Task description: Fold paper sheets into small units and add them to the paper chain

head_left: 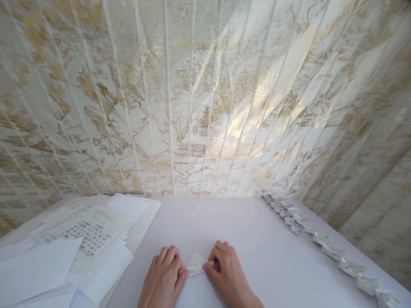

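Observation:
A partly folded sheet of paper (196,262) lies on the white table in front of me, its far end folded to a point with a printed strip across it. My left hand (167,271) pinches the left corner of that strip between thumb and fingers. On the opposite side, my right hand (226,267) grips the right corner with thumb and curled forefinger. The near part of the sheet runs down between my hands and out of the bottom of the view.
To the left lies a loose pile of papers (105,226), some of them printed. Along the right edge of the table (263,239) runs a row of small folded paper pieces (330,248). A patterned white and gold curtain (180,107) hangs behind the table.

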`<state>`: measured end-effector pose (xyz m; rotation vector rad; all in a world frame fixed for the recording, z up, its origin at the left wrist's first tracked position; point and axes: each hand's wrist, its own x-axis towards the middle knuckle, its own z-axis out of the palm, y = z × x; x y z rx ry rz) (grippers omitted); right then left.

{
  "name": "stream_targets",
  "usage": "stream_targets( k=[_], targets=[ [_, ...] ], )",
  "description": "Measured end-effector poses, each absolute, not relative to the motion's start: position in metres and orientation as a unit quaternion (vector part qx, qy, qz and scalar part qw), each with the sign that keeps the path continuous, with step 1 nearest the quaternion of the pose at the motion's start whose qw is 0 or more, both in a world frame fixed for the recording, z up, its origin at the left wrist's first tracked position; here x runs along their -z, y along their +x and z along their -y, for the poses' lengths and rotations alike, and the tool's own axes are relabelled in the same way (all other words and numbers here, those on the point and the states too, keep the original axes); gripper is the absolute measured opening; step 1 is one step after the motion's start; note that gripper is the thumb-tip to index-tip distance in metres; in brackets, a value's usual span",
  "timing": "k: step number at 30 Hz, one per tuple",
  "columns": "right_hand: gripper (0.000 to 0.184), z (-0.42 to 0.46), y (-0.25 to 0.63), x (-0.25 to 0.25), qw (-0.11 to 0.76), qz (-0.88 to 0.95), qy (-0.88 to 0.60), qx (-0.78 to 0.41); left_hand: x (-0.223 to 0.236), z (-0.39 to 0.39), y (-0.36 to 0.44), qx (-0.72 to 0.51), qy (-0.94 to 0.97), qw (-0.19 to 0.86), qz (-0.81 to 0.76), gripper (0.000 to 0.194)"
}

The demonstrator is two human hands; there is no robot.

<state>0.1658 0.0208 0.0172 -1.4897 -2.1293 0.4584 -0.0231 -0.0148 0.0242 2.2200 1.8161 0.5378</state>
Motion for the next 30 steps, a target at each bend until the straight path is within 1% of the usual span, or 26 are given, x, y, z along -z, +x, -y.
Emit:
stream_targets(
  k=[8,11,13,20,23,30],
  targets=[
    [0.014,-0.019,0.165,-0.015,0.246,0.784,-0.549,-0.153,-0.020,0.015,-0.022,-0.182,0.753,0.092,-0.626,0.015],
    [0.012,-0.018,0.164,-0.015,0.248,0.784,-0.551,-0.145,-0.015,0.013,-0.024,-0.200,0.746,0.095,-0.627,0.011],
    [0.011,-0.017,0.163,-0.016,0.253,0.783,-0.550,-0.139,-0.010,0.013,-0.026,-0.220,0.746,0.104,-0.620,0.013],
    [0.028,-0.011,0.144,-0.012,0.302,0.773,-0.542,-0.134,-0.002,0.011,-0.027,-0.252,0.749,0.112,-0.602,0.013],
    [0.029,-0.011,0.138,-0.010,0.311,0.772,-0.538,-0.133,-0.001,0.012,-0.026,-0.262,0.746,0.097,-0.605,0.015],
    [0.028,-0.013,0.150,-0.016,0.282,0.768,-0.552,-0.163,0.003,0.014,-0.028,-0.265,0.745,0.090,-0.606,0.018]
  ],
)
